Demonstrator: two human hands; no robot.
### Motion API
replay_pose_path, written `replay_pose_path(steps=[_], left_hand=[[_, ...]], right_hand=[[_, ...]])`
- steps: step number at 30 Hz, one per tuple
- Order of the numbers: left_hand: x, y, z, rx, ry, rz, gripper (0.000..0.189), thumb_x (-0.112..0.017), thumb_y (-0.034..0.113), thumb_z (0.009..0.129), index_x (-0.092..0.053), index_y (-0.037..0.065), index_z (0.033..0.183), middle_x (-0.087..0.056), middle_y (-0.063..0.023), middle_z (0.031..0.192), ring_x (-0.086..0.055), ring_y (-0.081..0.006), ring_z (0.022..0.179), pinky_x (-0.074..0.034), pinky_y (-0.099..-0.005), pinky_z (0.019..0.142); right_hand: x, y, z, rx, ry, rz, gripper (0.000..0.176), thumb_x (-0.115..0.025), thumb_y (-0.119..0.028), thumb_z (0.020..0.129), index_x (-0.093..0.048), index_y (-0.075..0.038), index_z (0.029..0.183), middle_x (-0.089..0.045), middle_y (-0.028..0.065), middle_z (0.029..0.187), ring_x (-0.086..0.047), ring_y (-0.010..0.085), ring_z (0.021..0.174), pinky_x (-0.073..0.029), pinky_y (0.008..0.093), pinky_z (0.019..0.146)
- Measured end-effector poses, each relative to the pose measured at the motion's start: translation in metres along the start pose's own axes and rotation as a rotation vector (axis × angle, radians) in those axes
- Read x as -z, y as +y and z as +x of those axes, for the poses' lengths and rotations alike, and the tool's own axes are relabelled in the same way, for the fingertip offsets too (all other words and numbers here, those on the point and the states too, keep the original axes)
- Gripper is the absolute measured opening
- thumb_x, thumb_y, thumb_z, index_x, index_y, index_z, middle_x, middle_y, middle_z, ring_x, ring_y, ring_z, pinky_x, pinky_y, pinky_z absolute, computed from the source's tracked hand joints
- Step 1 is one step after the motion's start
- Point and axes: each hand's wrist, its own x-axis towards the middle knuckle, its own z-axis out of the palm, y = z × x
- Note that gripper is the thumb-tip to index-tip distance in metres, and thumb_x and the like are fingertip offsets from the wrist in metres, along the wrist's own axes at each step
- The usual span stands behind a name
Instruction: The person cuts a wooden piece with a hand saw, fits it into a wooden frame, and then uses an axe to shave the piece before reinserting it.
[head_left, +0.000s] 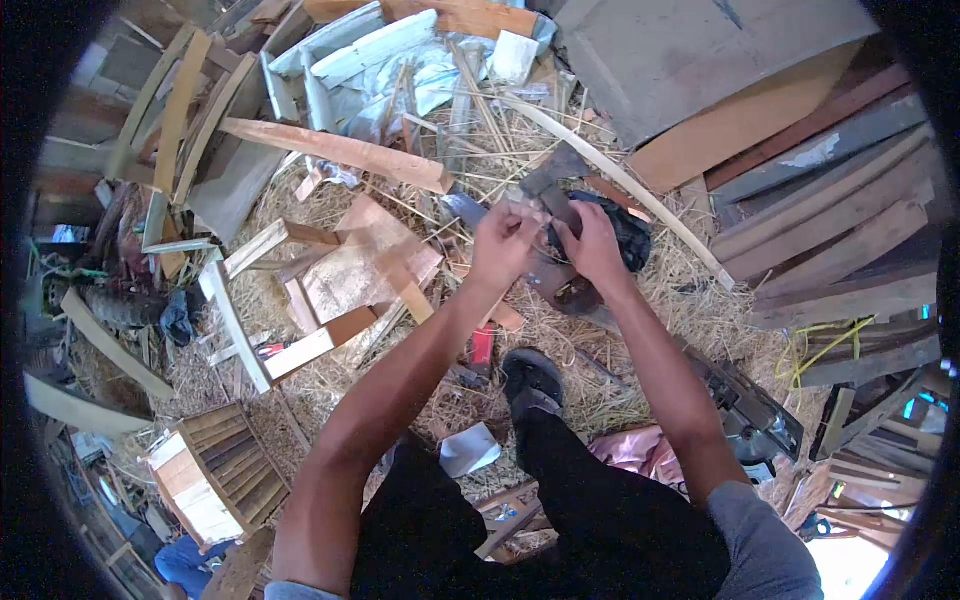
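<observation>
In the head view, the left hand (507, 240), fingers bunched, and right hand (596, 242), fingers curled, meet at the dark machine (630, 238) on far straw (690, 262); whether either grips it, I cannot tell. Left lies a beam (340, 154).

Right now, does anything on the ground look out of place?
Yes: a crumpled, shiny pink sheet lies beside the right leg. Amid loose straw, it looks like stray litter. No damage is clear.
</observation>
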Motion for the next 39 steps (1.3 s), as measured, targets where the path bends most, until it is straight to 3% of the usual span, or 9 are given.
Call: replay_pose_path(steps=[3,10,15,18,21,24,29,34,39], left_hand=[[0.026,0.028,-0.024,-0.015,0.037,0.022,0.009,-0.063,0.008,0.097,-0.058,0.002,0.1,-0.07,-0.0063,0.092,-0.066,-0.0112,0.076,-0.054,-0.0273,0.068],[0.062,0.114,-0.097,-0.283,0.038,0.114,0.01,-0.066,0.002,0.095,-0.059,0.0,0.102,-0.067,-0.0037,0.09,-0.066,-0.0107,0.08,-0.054,-0.0259,0.072],[0.136,0.175,-0.168,-0.472,0.329,0.61,0.011,-0.069,0.0,0.091,-0.065,0.001,0.101,-0.071,-0.007,0.094,-0.069,-0.0125,0.086,-0.055,-0.0266,0.076],[0.187,0.163,-0.188,-0.543,0.515,0.801,0.014,-0.067,-0.002,0.092,-0.065,0.001,0.105,-0.071,-0.0089,0.098,-0.068,-0.0141,0.085,-0.054,-0.0269,0.075],[0.183,0.165,-0.202,-0.408,0.665,0.534,0.015,-0.061,-0.001,0.097,-0.064,0.0,0.111,-0.066,-0.0063,0.094,-0.064,-0.0131,0.087,-0.05,-0.0264,0.081],[0.208,0.155,-0.208,-0.513,0.597,0.653,0.017,-0.055,0.003,0.101,-0.064,-0.001,0.115,-0.06,-0.004,0.086,-0.059,-0.0123,0.079,-0.048,-0.0264,0.074],[0.21,0.157,-0.212,-0.395,0.585,0.748,0.02,-0.037,0.008,0.093,-0.053,0.002,0.083,-0.044,-0.0018,0.072,-0.04,-0.0092,0.067,-0.032,-0.0263,0.061],[0.221,0.159,-0.221,-0.333,0.43,0.786,0.016,-0.042,0.006,0.089,-0.055,-0.001,0.087,-0.053,-0.0126,0.077,-0.051,-0.021,0.07,-0.042,-0.0347,0.065],[0.22,0.164,-0.213,-0.382,0.302,1.16,0.024,-0.065,0.023,0.087,-0.059,0.001,0.095,-0.057,-0.0158,0.087,-0.059,-0.0322,0.079,-0.047,-0.0432,0.072]], right_hand=[[-0.014,-0.01,0.017,-0.058,-0.166,-0.393,0.057,-0.068,-0.038,0.092,-0.051,-0.006,0.136,-0.056,0.0201,0.134,-0.055,0.0384,0.124,-0.041,0.0615,0.099],[0.0,-0.006,0.058,0.035,-0.224,-0.266,0.048,-0.073,-0.034,0.084,-0.066,0.006,0.11,-0.068,0.0306,0.105,-0.065,0.0447,0.103,-0.049,0.0494,0.094],[0.008,-0.026,0.041,0.169,0.098,-0.177,0.041,-0.073,-0.031,0.085,-0.066,0.003,0.107,-0.071,0.0205,0.093,-0.068,0.0361,0.088,-0.052,0.0428,0.081],[0.028,-0.098,0.012,-0.114,-0.007,0.15,0.042,-0.074,-0.031,0.084,-0.064,0.004,0.105,-0.067,0.0203,0.099,-0.065,0.0354,0.088,-0.052,0.0419,0.082],[0.026,-0.156,-0.012,-0.173,-0.183,0.472,0.03,-0.076,-0.021,0.087,-0.06,-0.002,0.105,-0.064,0.0039,0.088,-0.06,0.0129,0.076,-0.049,0.0283,0.072],[-0.017,-0.19,-0.048,0.101,-0.236,0.661,0.028,-0.076,-0.012,0.088,-0.058,-0.004,0.107,-0.065,0.0015,0.094,-0.058,0.0066,0.075,-0.048,0.0242,0.068],[-0.077,-0.244,-0.103,0.177,-0.446,0.855,0.03,-0.074,-0.003,0.086,-0.058,-0.004,0.112,-0.067,0.0009,0.101,-0.055,0.0041,0.076,-0.048,0.0236,0.068],[-0.089,-0.254,-0.109,0.171,-0.617,0.745,0.045,-0.074,0.0,0.085,-0.058,-0.005,0.127,-0.064,0.0012,0.11,-0.052,0.0034,0.073,-0.046,0.0239,0.066],[-0.084,-0.255,-0.103,0.241,-0.66,0.762,0.05,-0.075,-0.002,0.082,-0.053,-0.005,0.127,-0.063,0.0071,0.123,-0.061,0.0134,0.1,-0.05,0.0297,0.085]])
